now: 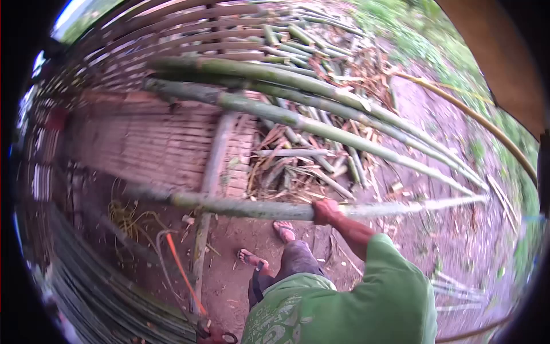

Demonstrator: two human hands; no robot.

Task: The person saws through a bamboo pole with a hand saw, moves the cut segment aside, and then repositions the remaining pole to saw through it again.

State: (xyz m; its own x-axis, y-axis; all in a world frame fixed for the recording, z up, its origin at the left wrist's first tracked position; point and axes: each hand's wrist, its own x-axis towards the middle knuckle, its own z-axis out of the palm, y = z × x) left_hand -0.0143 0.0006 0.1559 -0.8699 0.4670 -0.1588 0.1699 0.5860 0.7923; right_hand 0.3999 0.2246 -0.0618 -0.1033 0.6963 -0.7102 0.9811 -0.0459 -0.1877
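Note:
My right hand (327, 212) is wrapped around a long green bamboo pole (246, 207), which lies crosswise in front of my legs. The pole rests over a wooden rail (216, 155) on the left and narrows toward the ground at far right. Low in the view, my left hand (213, 333) is closed on what looks like a saw (182, 265), with a long, thin orange strip and a dark looped handle. Part of that hand is cut off by the lower edge. Beyond the held pole, several thick bamboo poles (286, 117) lean across the rail.
A slatted bamboo platform (143, 140) stands at left, with a slatted fence (189, 23) behind. Cut bamboo pieces (298, 166) and dry scraps litter the ground. Yellow cord (127, 221) lies tangled at left, above stacked dark poles (109, 292). My sandalled feet (283, 231) are on bare dirt.

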